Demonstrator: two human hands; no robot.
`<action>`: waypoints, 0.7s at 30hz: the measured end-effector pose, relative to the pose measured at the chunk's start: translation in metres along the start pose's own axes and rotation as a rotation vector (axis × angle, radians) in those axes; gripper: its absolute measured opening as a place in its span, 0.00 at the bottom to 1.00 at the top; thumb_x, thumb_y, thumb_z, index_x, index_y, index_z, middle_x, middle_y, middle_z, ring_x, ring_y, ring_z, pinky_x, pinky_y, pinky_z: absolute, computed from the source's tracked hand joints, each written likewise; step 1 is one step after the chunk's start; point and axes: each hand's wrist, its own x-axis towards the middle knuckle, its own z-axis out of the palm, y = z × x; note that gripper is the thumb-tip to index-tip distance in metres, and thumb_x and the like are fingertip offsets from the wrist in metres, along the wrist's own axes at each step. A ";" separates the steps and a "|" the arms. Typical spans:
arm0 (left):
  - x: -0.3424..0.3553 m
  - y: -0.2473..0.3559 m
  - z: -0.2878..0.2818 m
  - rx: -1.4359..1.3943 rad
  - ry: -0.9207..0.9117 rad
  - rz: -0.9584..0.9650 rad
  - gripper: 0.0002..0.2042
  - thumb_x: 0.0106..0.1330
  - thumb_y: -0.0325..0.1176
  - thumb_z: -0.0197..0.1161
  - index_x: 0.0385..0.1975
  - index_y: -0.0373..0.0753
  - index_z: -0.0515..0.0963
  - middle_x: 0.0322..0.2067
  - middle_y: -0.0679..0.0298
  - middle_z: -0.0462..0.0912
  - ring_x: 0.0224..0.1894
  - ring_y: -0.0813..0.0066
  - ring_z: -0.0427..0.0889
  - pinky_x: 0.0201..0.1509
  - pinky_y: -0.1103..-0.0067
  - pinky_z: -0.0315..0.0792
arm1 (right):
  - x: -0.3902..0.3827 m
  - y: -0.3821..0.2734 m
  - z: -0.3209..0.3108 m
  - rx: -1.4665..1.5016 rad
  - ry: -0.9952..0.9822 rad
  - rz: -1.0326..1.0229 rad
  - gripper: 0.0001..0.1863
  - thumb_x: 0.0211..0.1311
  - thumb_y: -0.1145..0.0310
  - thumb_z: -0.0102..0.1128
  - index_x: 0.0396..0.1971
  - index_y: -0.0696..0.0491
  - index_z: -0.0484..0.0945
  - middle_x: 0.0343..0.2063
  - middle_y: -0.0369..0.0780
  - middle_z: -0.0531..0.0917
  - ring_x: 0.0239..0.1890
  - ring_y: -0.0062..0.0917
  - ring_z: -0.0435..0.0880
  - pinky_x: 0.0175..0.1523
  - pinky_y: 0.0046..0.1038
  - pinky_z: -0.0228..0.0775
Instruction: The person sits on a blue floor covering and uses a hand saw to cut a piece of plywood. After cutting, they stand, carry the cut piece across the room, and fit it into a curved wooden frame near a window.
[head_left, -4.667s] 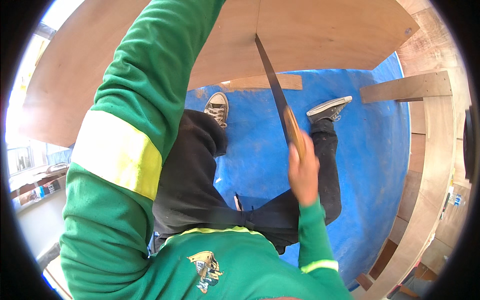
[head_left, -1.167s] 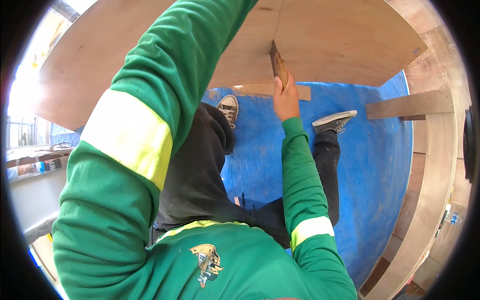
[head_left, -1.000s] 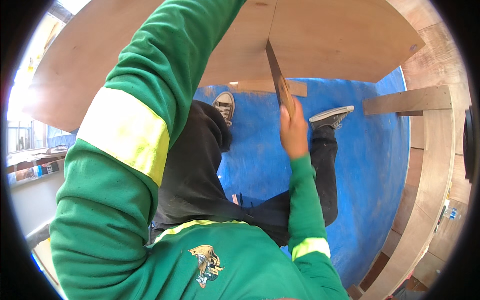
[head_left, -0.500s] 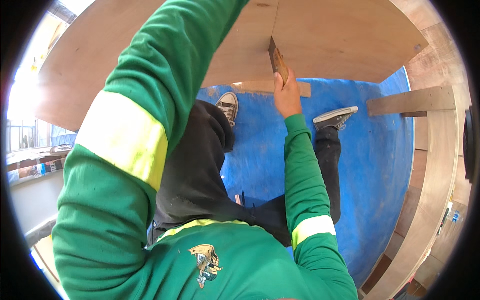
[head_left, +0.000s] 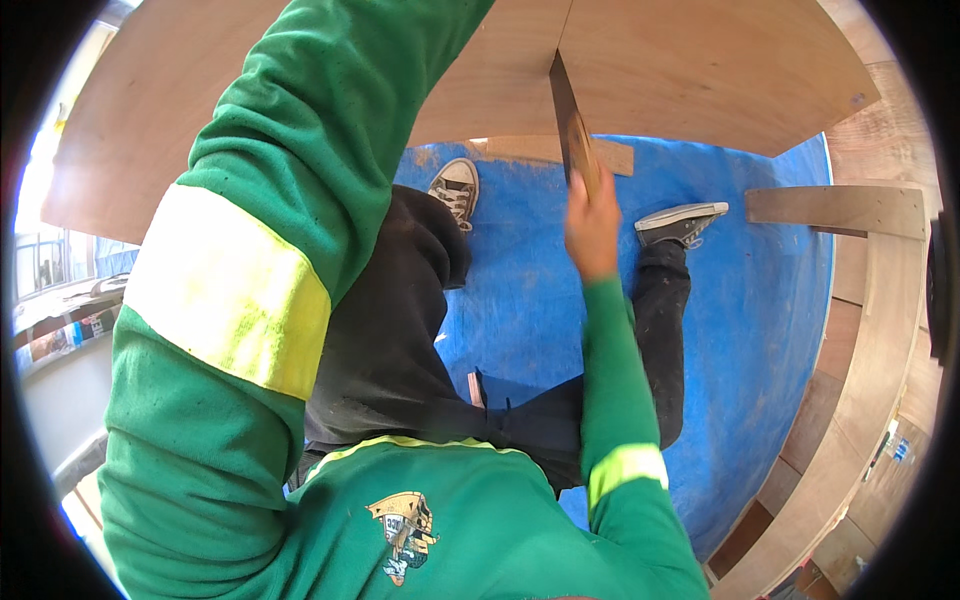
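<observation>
My right hand (head_left: 592, 232) is closed on the wooden handle of a handsaw (head_left: 563, 100). The saw's blade runs up from the handle to meet a large plywood board (head_left: 680, 65), where a straight line continues from the blade toward the top of the picture. My left arm, in a green sleeve, reaches up across the board's left part; its hand is beyond the upper edge of the picture. My legs are spread on a blue sheet (head_left: 735, 320) below the board, with both sneakers showing.
A short plank (head_left: 525, 147) lies on the sheet under the board's near edge. A wooden frame (head_left: 840, 205) stands at my right beside plywood panels, with a plastic bottle (head_left: 905, 450) near it. At my left are a bright opening and a cluttered ledge (head_left: 70, 322).
Compared with half a second ago, my right hand has drawn back toward me with the saw, showing more blade. Over the last seconds it has moved back and forth along the line.
</observation>
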 end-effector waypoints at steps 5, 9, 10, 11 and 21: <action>-0.006 -0.008 -0.020 -0.086 -0.121 0.110 0.28 0.67 0.43 0.61 0.66 0.38 0.79 0.52 0.50 0.91 0.55 0.51 0.92 0.57 0.53 0.84 | 0.065 0.016 0.032 -0.051 0.040 -0.124 0.24 0.83 0.59 0.56 0.67 0.60 0.74 0.47 0.57 0.87 0.49 0.50 0.88 0.55 0.44 0.79; -0.026 -0.005 -0.008 -0.114 -0.138 0.109 0.28 0.67 0.42 0.61 0.66 0.38 0.79 0.52 0.50 0.91 0.55 0.51 0.92 0.56 0.53 0.84 | -0.041 -0.006 -0.033 -0.071 -0.075 0.090 0.24 0.80 0.66 0.57 0.70 0.57 0.71 0.50 0.60 0.86 0.52 0.54 0.90 0.53 0.46 0.81; -0.034 -0.003 -0.001 -0.122 -0.151 0.110 0.27 0.67 0.42 0.61 0.65 0.38 0.79 0.52 0.50 0.92 0.55 0.51 0.92 0.56 0.53 0.84 | -0.075 -0.015 -0.054 -0.046 -0.124 0.139 0.24 0.80 0.68 0.57 0.70 0.57 0.71 0.51 0.59 0.87 0.52 0.50 0.92 0.53 0.43 0.82; -0.042 -0.001 0.007 -0.128 -0.161 0.111 0.27 0.67 0.42 0.61 0.65 0.38 0.79 0.52 0.50 0.92 0.55 0.52 0.92 0.56 0.53 0.84 | -0.105 -0.022 -0.069 -0.138 -0.068 0.085 0.24 0.80 0.69 0.57 0.71 0.58 0.71 0.52 0.57 0.87 0.51 0.46 0.93 0.52 0.41 0.83; -0.062 -0.001 -0.017 -0.088 -0.153 0.125 0.25 0.67 0.41 0.61 0.63 0.39 0.81 0.52 0.50 0.92 0.55 0.52 0.92 0.56 0.54 0.84 | 0.041 0.008 0.027 0.003 0.047 -0.017 0.26 0.82 0.58 0.57 0.69 0.60 0.73 0.53 0.56 0.86 0.56 0.47 0.87 0.61 0.41 0.77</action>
